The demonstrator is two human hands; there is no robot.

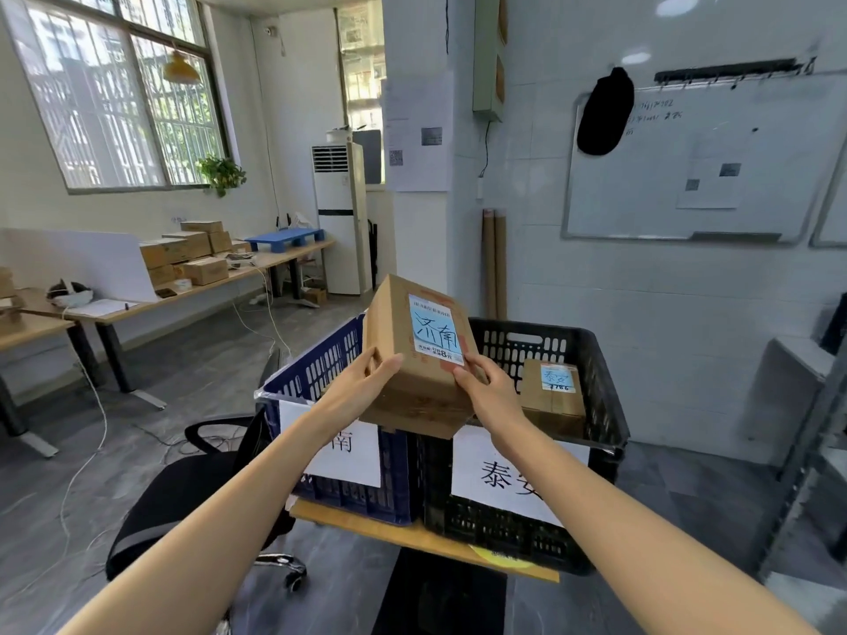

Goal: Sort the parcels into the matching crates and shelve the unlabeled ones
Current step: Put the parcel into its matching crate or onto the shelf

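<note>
Cardboard parcel (pixel 415 359) is being gripped by left hand (pixel 366 382) and right hand (pixel 486 389); the blue crate (pixel 316 373) is sitting under it, leftward.

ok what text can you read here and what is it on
"济南": label on held parcel; small print below blurred.
"南": blue crate's sign, rest hidden.
"泰安": black crate's sign, partly hidden.
"泰安": parcel in black crate; number below blurred.
Writing on whiteboard and wall papers: too blurred.
</note>
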